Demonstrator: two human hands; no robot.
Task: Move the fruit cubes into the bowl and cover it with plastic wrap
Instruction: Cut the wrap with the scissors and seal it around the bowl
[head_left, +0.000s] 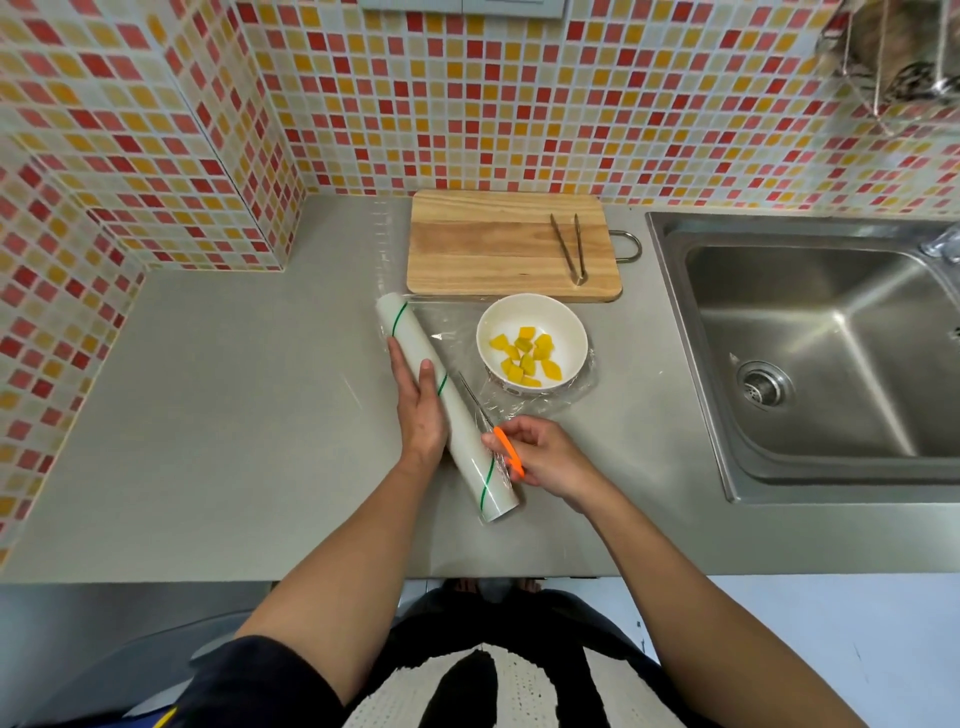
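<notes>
A white bowl (532, 321) holding several yellow fruit cubes (526, 356) stands on the counter. A clear sheet of plastic wrap (535, 402) runs from the roll across and around the bowl. The long white roll of wrap (462, 415) lies diagonally to the left of the bowl. My left hand (421, 405) lies on the roll and presses it down. My right hand (545, 457) holds orange-handled scissors (493, 431), blades pointing up along the roll's right edge at the sheet.
A wooden cutting board (493, 244) with metal tongs (569, 247) lies behind the bowl. A steel sink (810, 353) fills the right side. Mosaic tiled walls stand at the back and left. The grey counter (234, 415) stretches to the left.
</notes>
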